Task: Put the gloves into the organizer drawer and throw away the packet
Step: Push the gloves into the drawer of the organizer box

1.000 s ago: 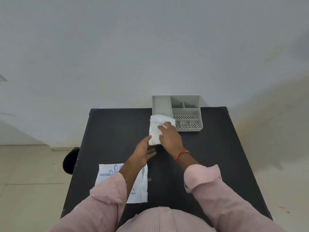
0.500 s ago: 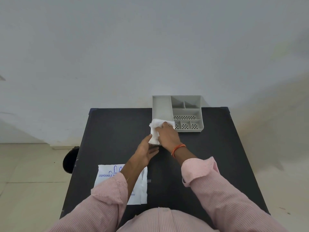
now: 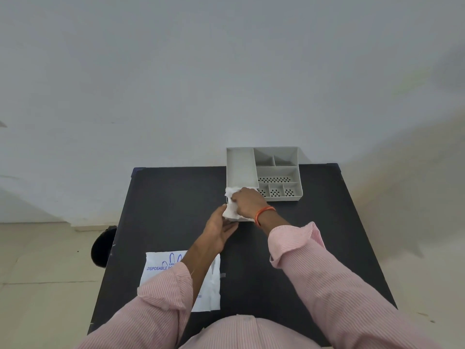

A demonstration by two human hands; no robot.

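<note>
A bunch of white gloves lies at the near edge of the grey organizer drawer, by its long left compartment. My right hand presses on top of the gloves and grips them. Just below them, my left hand has its fingers spread and its fingertips touch the gloves' lower edge. The white packet printed "DISPOSABLE" lies flat on the near left of the black table, partly under my left forearm.
The organizer stands at the table's far edge against a pale wall, with several small perforated compartments on its right. A dark round object sits on the floor left of the table.
My right hand has bunched the gloves smaller and pushed them closer to the organizer's near edge. My left hand has stayed just below them.
</note>
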